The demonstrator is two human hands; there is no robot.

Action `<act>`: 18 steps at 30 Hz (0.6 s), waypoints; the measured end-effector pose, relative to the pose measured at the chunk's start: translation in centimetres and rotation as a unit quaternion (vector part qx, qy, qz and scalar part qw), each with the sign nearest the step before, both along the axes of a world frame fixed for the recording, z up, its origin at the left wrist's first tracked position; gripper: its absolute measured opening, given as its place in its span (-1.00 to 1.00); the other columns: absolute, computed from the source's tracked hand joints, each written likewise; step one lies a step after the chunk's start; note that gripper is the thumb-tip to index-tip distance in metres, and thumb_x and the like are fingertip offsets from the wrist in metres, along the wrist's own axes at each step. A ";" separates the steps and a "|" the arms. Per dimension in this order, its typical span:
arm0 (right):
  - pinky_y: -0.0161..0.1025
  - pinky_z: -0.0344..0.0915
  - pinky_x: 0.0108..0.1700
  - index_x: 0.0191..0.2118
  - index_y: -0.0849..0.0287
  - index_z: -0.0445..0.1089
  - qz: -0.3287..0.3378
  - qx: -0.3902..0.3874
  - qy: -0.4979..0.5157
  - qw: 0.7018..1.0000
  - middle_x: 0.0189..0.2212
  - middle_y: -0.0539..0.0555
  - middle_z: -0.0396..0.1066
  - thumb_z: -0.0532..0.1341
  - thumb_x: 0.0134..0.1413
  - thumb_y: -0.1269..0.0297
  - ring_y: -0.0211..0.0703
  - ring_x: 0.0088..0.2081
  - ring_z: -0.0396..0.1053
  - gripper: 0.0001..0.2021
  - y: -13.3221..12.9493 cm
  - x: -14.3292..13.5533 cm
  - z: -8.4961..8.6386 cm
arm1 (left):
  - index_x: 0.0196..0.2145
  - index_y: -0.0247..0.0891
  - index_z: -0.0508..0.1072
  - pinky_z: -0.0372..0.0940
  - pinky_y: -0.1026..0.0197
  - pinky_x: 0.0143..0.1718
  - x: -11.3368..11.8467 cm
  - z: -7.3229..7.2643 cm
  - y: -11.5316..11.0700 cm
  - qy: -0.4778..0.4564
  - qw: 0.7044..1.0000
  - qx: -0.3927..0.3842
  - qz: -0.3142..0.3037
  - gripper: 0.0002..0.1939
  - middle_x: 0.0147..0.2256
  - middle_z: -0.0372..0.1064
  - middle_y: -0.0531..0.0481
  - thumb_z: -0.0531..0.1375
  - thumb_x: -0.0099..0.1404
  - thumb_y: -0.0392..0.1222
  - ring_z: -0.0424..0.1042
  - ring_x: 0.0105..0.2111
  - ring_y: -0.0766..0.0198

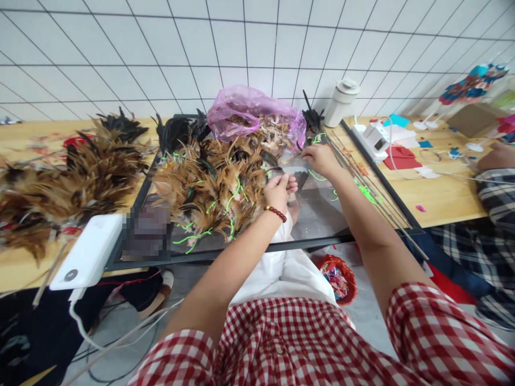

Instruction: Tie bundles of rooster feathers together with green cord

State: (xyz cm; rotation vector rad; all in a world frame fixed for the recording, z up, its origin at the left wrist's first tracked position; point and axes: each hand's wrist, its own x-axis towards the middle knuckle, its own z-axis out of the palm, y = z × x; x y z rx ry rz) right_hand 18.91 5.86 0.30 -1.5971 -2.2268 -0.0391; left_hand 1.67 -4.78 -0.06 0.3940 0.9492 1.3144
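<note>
Brown feathers (213, 182) tied with bright green string lie heaped on a dark-framed glass panel (317, 214). At the heap's right edge is my left hand (279, 190), a beaded bracelet on its wrist, its fingers curled round the end of a dark feather (270, 161). My right hand (319, 158) is above the panel's right part, fingertips pinched together near the purple bag's lower edge; whatever they hold is too small to name. Behind the heap sits the open purple plastic bag (237, 110) with more feathers inside.
A white power bank (88, 252) rests at the panel's left corner. A white cup (341, 102), a power strip (372, 142) and thin sticks (374, 193) are on the right. More feathers (76, 182) lie left. Another person's plaid sleeve (499, 193) shows at far right.
</note>
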 end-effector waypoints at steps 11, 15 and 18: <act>-0.13 0.33 -0.05 -0.20 0.20 0.59 0.026 -0.044 -0.003 0.999 -0.15 0.24 0.59 0.18 0.14 0.38 0.05 -0.13 0.46 -0.78 2.2 -4.3 -0.7 | -0.38 -0.30 0.44 0.32 0.37 -0.37 -0.6 -0.3 1.1 -0.016 0.997 -0.014 0.074 -0.84 -0.54 0.42 0.13 0.23 0.40 -0.28 0.40 -0.58 0.49; -0.15 0.32 -0.08 -0.17 0.18 0.57 0.082 -0.010 0.030 0.996 -0.24 0.18 0.59 0.13 0.19 0.35 0.03 -0.17 0.48 -0.75 -1.0 -2.0 1.3 | -0.39 -0.31 0.43 0.37 0.35 -0.30 -0.4 -0.5 1.3 -0.019 0.998 0.001 0.064 -0.81 -0.53 0.43 0.11 0.19 0.42 -0.32 0.41 -0.56 0.49; -0.14 0.33 -0.02 -0.21 0.20 0.59 0.172 -0.003 0.035 0.984 -0.20 0.21 0.58 0.08 0.20 0.39 0.01 -0.11 0.48 -0.71 -3.5 -1.2 2.8 | -0.42 -0.33 0.43 0.39 0.33 -0.25 0.0 -0.7 1.6 -0.008 0.998 0.008 0.057 -0.77 -0.50 0.45 0.09 0.16 0.43 -0.38 0.44 -0.54 0.49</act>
